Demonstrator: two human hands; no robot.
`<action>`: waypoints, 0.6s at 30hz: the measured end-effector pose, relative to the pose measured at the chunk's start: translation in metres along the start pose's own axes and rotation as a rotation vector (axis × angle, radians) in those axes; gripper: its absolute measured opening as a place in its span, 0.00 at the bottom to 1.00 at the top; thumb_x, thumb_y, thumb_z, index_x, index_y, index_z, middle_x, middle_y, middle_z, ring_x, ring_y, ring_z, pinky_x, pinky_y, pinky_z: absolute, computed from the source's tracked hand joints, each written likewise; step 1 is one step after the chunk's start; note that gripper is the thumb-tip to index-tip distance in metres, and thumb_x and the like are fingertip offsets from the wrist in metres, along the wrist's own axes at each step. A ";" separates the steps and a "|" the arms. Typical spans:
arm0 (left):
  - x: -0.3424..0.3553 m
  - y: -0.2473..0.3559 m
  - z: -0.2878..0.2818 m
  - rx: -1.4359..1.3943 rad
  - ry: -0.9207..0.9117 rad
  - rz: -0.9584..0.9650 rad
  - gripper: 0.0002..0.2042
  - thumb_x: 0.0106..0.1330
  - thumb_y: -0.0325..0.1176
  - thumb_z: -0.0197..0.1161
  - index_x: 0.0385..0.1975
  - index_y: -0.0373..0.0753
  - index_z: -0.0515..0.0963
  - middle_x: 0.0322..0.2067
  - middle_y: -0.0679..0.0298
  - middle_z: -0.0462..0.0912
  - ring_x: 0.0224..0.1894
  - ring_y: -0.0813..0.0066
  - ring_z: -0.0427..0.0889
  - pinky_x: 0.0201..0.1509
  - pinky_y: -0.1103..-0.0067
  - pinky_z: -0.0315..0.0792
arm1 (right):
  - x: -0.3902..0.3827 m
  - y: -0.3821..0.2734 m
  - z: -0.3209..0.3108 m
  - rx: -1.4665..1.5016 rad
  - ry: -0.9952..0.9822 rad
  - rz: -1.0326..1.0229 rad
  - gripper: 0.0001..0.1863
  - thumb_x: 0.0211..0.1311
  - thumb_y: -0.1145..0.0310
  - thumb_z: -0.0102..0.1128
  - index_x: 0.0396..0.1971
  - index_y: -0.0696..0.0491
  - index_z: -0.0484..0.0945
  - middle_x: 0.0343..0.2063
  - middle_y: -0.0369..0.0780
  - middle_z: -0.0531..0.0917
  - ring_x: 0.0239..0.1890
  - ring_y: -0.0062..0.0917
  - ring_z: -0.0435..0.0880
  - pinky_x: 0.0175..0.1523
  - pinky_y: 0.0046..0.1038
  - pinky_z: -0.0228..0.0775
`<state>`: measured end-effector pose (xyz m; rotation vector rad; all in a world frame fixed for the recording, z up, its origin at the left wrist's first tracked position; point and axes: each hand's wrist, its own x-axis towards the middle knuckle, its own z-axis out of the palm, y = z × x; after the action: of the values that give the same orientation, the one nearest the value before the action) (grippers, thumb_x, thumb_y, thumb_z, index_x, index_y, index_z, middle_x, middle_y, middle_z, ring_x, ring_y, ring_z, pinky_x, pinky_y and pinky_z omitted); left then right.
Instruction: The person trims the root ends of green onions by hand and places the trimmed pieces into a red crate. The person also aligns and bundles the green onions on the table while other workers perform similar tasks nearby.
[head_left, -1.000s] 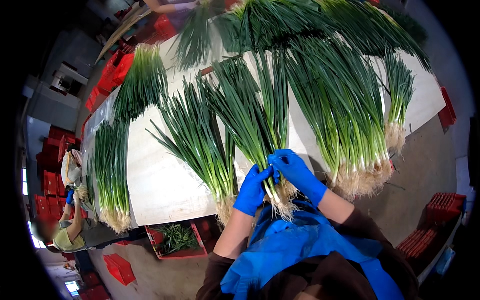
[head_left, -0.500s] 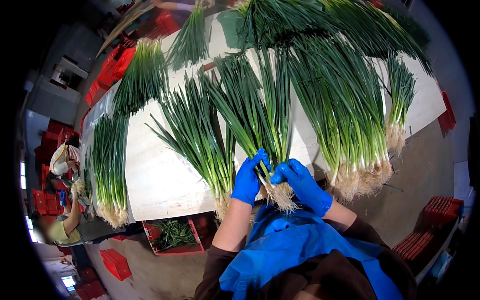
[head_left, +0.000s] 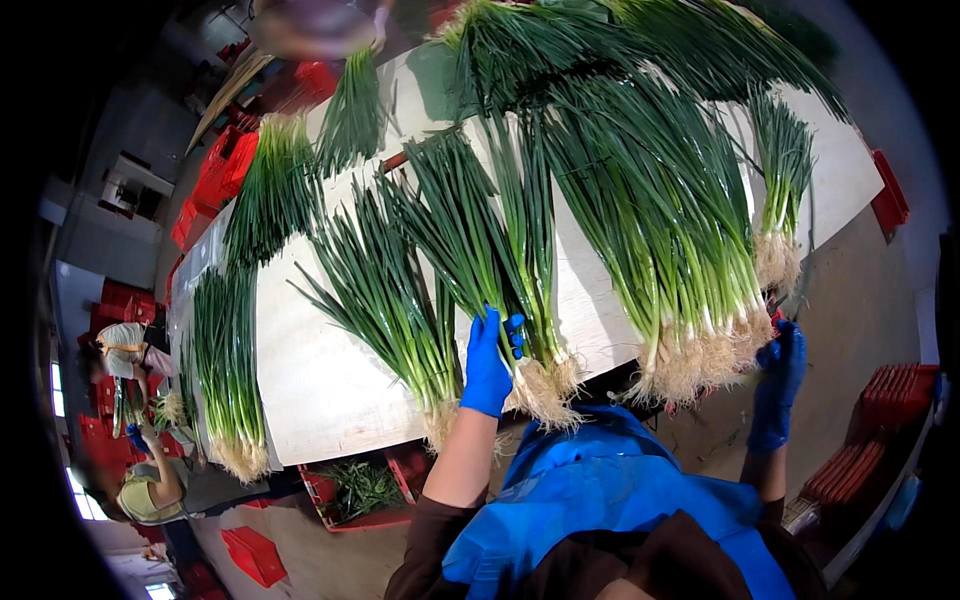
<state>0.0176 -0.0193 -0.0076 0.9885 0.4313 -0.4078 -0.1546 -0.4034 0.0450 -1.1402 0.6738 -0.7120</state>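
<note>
My left hand (head_left: 488,368), in a blue glove, is closed around the lower stalks of a bunch of green onions (head_left: 462,235), whose pale roots hang at the table's near edge. Beside its roots lies a slimmer bunch (head_left: 530,220). My right hand (head_left: 778,385), also blue-gloved, is off to the right, by the root end of a big pile of green onions (head_left: 670,220). Its fingers point up and look stretched out, with nothing visible in them. Left of my left hand lies another loose bunch (head_left: 380,310) with its roots toward me.
The white table (head_left: 325,400) carries more green onions (head_left: 228,360) at left and far side. Below its edge stands a red crate (head_left: 370,518) holding green trimmings. Stacked red crates (head_left: 860,450) stand at right. Co-workers (head_left: 150,485) are at left, and another person (head_left: 312,25) is across the table.
My right hand has let go of the bunch and moved right, to the big pile's roots. My left hand stays on its bunch. The view has shifted slightly.
</note>
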 end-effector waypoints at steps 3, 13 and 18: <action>-0.007 -0.006 -0.002 -0.235 -0.040 -0.077 0.23 0.67 0.43 0.55 0.60 0.48 0.62 0.41 0.55 0.79 0.29 0.74 0.75 0.31 0.79 0.72 | 0.042 0.016 -0.070 -0.245 0.163 0.033 0.17 0.62 0.58 0.55 0.42 0.57 0.75 0.29 0.35 0.78 0.29 0.19 0.75 0.33 0.21 0.67; 0.010 -0.035 -0.004 -0.086 -0.183 0.038 0.22 0.59 0.22 0.59 0.55 0.33 0.67 0.39 0.59 0.79 0.37 0.72 0.78 0.42 0.78 0.74 | -0.016 0.014 0.015 -0.263 -0.228 -0.387 0.13 0.64 0.76 0.50 0.48 0.56 0.73 0.44 0.39 0.78 0.41 0.22 0.76 0.49 0.24 0.68; 0.003 -0.041 0.011 -0.067 -0.198 0.019 0.20 0.58 0.23 0.61 0.52 0.34 0.69 0.38 0.60 0.78 0.37 0.72 0.78 0.43 0.79 0.73 | -0.083 0.045 0.118 -0.586 -0.882 0.085 0.13 0.63 0.65 0.57 0.43 0.55 0.74 0.38 0.44 0.80 0.40 0.27 0.79 0.46 0.28 0.71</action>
<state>0.0013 -0.0489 -0.0327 0.8768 0.2554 -0.4667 -0.1053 -0.2607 0.0438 -1.7751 0.1559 0.1240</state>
